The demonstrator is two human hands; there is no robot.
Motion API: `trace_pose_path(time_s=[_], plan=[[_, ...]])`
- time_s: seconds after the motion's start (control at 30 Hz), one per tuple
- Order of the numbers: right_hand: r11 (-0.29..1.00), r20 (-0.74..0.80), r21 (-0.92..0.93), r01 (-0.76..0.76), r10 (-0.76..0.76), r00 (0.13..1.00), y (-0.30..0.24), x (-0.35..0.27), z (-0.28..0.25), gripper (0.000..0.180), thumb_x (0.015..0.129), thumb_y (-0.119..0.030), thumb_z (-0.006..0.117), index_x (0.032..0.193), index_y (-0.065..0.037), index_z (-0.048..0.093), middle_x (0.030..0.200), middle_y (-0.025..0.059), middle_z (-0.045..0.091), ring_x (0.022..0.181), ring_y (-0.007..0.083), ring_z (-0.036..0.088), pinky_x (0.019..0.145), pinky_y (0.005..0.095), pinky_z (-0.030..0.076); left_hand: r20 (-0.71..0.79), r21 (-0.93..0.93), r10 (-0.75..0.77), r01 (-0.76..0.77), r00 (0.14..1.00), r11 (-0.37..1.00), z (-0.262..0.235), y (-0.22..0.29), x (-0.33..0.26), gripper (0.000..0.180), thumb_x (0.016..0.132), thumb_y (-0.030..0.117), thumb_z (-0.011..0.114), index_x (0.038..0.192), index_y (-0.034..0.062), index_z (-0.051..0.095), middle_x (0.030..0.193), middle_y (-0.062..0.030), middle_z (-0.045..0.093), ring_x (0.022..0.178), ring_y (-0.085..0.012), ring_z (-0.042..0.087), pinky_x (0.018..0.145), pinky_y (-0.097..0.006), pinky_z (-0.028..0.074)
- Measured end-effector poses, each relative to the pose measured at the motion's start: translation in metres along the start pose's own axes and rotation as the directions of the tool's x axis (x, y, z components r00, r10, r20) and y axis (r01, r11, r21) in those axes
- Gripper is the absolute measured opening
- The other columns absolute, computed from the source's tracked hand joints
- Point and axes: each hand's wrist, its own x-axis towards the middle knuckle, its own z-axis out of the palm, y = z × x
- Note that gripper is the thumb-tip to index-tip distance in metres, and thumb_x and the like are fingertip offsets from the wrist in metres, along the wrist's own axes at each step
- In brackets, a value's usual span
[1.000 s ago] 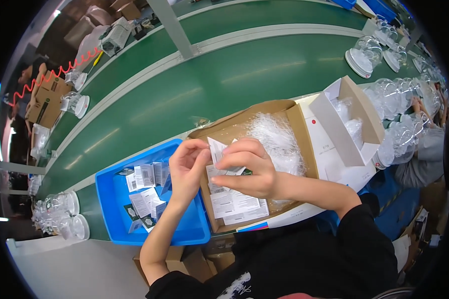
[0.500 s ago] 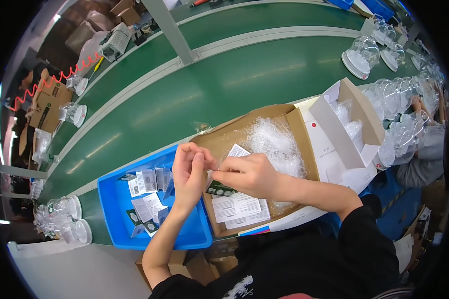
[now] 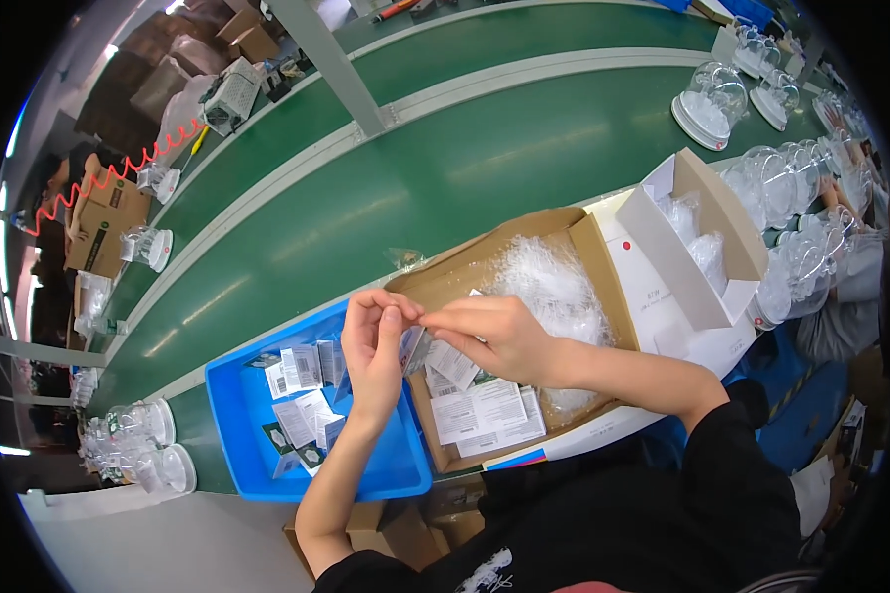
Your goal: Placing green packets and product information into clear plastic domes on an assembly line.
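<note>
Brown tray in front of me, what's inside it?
In the brown tray: white strands toward the right, printed papers nearer you on the left. What lies beneath them, or behind the right hand, is covered.

- Factory packing line: a long green belt runs beside a metal rail.
- Many matching clear domes stand near the belt's right end, more by its left.
- Along its near edge sit a blue bin of folded leaflets and a shallow cardboard box.
- Another person's grey clothing shows by the right end.
</note>
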Motion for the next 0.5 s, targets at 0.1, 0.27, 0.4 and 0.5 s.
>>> trace_pose_path(time_s=[0.1, 0.27, 0.4, 0.5], plan=[[0.993, -0.042, 0.116, -0.012, 0.017, 0.999, -0.001, 0.003, -0.001, 0.016, 0.086, -0.005, 0.066, 0.101, -0.001, 0.069, 0.088, 0.0109, 0.067, 0.078, 0.0224, 0.066, 0.065, 0.0299, 0.051, 0.007, 0.004, 0.033, -0.033, 0.999, 0.999, 0.004, 0.003, 0.002, 0.007, 0.098, 0.006, 0.05, 0.102, 0.0015, 0.048, 0.093, -0.0077, 0.057, 0.091, -0.0157, 0.058, 0.085, -0.031, 0.05], [0.98, -0.091, 0.19, -0.058, 0.077, 0.993, 0.007, 0.011, -0.011, 0.017, 0.085, -0.003, 0.067, 0.102, -0.001, 0.07, 0.089, 0.0091, 0.067, 0.079, 0.0191, 0.064, 0.068, 0.0281, 0.05, 0.059, 0.061, -0.008, 0.004, 0.998, 0.998, 0.004, -0.002, 0.0, 0.006, 0.098, 0.006, 0.05, 0.101, 0.0016, 0.048, 0.094, -0.0077, 0.057, 0.091, -0.0149, 0.058, 0.085, -0.031, 0.051], [0.933, -0.059, 0.301, -0.195, 0.223, 0.973, 0.004, 0.014, -0.015, 0.017, 0.084, -0.004, 0.069, 0.101, 0.0, 0.07, 0.087, 0.009, 0.068, 0.077, 0.0147, 0.065, 0.068, 0.0256, 0.051, 0.088, 0.093, -0.031, 0.023, 0.996, 0.995, 0.008, 0.002, -0.003, 0.007, 0.096, 0.004, 0.053, 0.102, 0.0001, 0.051, 0.095, -0.0072, 0.059, 0.09, -0.0142, 0.06, 0.082, -0.029, 0.053], [0.848, -0.034, 0.437, -0.299, 0.348, 0.937, 0.003, 0.011, -0.011, 0.014, 0.084, -0.003, 0.069, 0.097, 0.003, 0.07, 0.087, 0.009, 0.069, 0.077, 0.0113, 0.065, 0.068, 0.0236, 0.051, 0.086, 0.128, -0.019, 0.008, 0.996, 0.992, 0.009, 0.002, -0.005, 0.009, 0.094, 0.001, 0.055, 0.103, -0.0014, 0.055, 0.095, -0.0061, 0.06, 0.089, -0.014, 0.062, 0.08, -0.027, 0.053]])
